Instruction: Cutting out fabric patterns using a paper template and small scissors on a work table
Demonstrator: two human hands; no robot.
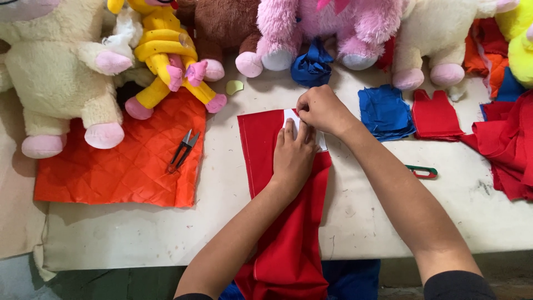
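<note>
My left hand [293, 156] lies flat, fingers together, pinning a white pattern piece [290, 118] on the red cloth [277, 222]; my right hand [321, 108] pinches closed at its far edge, nearer. The cloth's long axis runs from me toward the plush toys [316, 28]

Bright even light, soft shadows, sharp focus

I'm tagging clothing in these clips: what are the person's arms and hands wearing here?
Both hands are bare: no gloves, rings, watch or bracelets show on the left hand or the right hand. The forearms are uncovered up to about the elbows, where dark, black-looking sleeves begin at the bottom edge of the picture, the right sleeve showing more than the left sleeve.
</note>
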